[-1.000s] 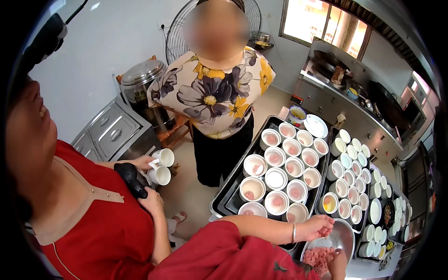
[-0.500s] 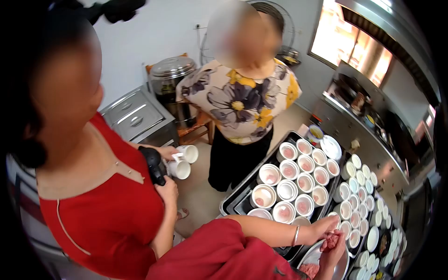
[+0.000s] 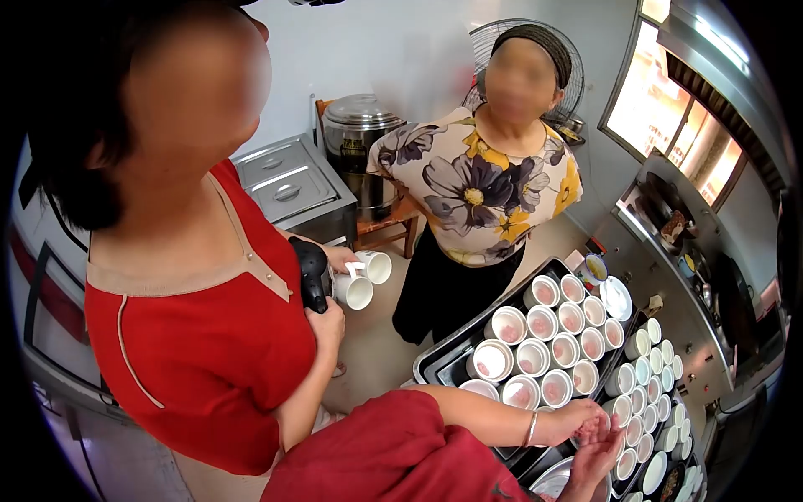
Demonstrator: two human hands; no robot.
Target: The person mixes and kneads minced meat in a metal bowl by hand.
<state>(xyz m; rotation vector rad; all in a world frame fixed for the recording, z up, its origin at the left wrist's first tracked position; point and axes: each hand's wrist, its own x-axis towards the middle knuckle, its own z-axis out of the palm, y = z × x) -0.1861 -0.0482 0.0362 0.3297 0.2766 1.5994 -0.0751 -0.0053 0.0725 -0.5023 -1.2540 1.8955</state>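
Note:
My left hand, with a silver bracelet on the wrist, reaches in from the left, its fingers curled against the other palm. What it pinches, if anything, is too small to make out. My right hand comes up from below, palm up, with fingers stretched out beside the left fingertips. Under them, partly cut off by the frame's bottom edge, is a metal bowl with a little pink minced meat showing. Close by, white cups stand in rows on a black tray, many with pink meat inside.
More white cups fill trays on the right. A person in red at left holds a black device and two white mugs. Another person in a flowered top stands behind the tray. A steel counter lies beyond.
The lump of minced meat between my hands no longer shows, and my right fingers have straightened. My view has shifted, so the people and trays sit differently in the frame.

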